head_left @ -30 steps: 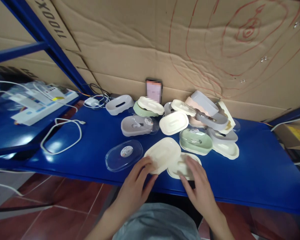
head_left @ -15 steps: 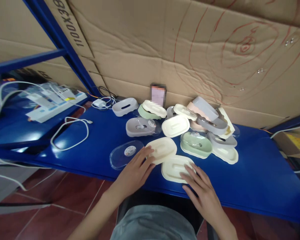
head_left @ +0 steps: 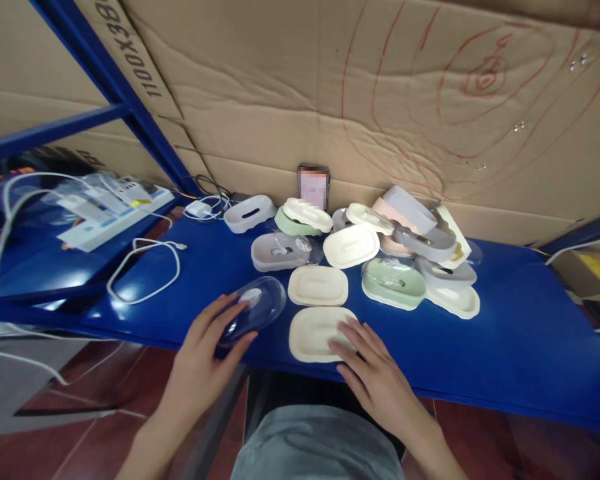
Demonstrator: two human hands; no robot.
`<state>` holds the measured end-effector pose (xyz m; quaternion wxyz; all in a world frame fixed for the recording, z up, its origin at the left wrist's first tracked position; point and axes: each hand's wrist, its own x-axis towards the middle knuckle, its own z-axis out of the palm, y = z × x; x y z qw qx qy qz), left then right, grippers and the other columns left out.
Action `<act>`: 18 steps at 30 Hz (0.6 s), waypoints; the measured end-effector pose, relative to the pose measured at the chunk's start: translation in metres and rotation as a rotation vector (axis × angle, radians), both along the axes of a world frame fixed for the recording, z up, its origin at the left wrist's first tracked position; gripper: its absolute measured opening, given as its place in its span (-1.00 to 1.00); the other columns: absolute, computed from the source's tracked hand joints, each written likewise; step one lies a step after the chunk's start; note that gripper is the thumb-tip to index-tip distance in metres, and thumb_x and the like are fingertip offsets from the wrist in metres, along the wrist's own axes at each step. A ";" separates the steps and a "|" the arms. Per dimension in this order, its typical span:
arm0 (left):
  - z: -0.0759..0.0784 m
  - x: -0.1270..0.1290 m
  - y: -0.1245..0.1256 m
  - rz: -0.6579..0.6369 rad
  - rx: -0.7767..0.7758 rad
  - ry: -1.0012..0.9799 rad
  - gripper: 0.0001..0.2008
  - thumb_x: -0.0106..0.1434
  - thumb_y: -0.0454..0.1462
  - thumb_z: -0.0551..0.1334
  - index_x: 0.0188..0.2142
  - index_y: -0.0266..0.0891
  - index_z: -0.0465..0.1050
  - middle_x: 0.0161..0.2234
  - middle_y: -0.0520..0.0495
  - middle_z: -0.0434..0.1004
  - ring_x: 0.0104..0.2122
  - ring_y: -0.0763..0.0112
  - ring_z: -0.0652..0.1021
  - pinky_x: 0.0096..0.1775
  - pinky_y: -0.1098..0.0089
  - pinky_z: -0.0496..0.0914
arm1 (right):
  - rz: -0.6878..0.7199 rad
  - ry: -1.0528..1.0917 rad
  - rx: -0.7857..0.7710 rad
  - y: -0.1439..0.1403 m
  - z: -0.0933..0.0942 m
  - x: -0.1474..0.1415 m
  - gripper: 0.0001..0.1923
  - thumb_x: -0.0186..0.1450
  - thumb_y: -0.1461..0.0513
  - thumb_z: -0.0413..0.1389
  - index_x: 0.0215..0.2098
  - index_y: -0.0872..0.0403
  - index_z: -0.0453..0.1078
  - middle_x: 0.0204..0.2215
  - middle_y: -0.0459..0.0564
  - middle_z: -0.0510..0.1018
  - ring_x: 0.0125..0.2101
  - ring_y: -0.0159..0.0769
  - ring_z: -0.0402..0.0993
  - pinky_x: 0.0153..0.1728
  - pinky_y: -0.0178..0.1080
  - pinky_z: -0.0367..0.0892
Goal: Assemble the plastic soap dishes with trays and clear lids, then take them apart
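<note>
My left hand [head_left: 206,353] grips the near end of a clear oval lid [head_left: 258,307] with a round sticker and tilts it up off the blue table [head_left: 505,347]. My right hand [head_left: 375,373] lies flat, fingers spread, on the right end of a cream soap-dish tray [head_left: 315,331] at the table's front edge. A second cream tray [head_left: 318,285] lies just behind it. Beyond them is a heap of soap-dish parts [head_left: 405,247] in cream, green, grey and pink.
A white cable [head_left: 145,273] loops on the table's left side. A white power strip [head_left: 115,213] and a charger [head_left: 200,208] sit further left. A phone [head_left: 313,187] leans on the cardboard wall [head_left: 330,87] behind the heap. A blue shelf post [head_left: 110,87] rises at left.
My left hand left the cream tray and moved left to take hold of the clear lid, lifting its near end. The two cream trays now lie apart, one behind the other.
</note>
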<state>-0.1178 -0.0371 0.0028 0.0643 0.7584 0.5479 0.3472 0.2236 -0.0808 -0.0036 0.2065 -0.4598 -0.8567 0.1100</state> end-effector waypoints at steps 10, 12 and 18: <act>-0.019 0.075 -0.012 -0.475 0.015 0.089 -0.46 0.50 -0.17 0.33 0.41 -0.01 0.33 0.34 -0.25 0.47 0.43 -0.12 0.37 0.34 -0.20 0.39 | -0.044 -0.032 0.069 -0.005 0.004 0.004 -0.31 0.58 0.14 0.12 0.60 -0.15 0.02 0.57 0.09 0.10 0.55 0.05 0.01 0.40 0.25 0.33; -0.017 0.074 -0.011 -0.494 0.006 0.134 -0.43 0.51 -0.21 0.31 0.45 0.04 0.29 0.38 -0.23 0.42 0.43 -0.09 0.37 0.39 -0.27 0.29 | -0.040 -0.068 0.055 -0.007 0.001 0.005 -0.35 0.58 0.15 0.10 0.58 -0.13 0.08 0.54 0.06 0.18 0.54 0.02 0.05 0.40 0.24 0.34; -0.018 0.071 -0.011 -0.425 -0.028 0.068 -0.43 0.53 -0.27 0.27 0.46 0.06 0.28 0.45 -0.28 0.29 0.46 -0.12 0.30 0.31 -0.21 0.42 | -0.075 -0.067 0.082 -0.002 0.000 0.003 -0.40 0.60 0.17 0.08 0.56 -0.06 0.14 0.52 0.08 0.24 0.53 0.02 0.09 0.36 0.23 0.38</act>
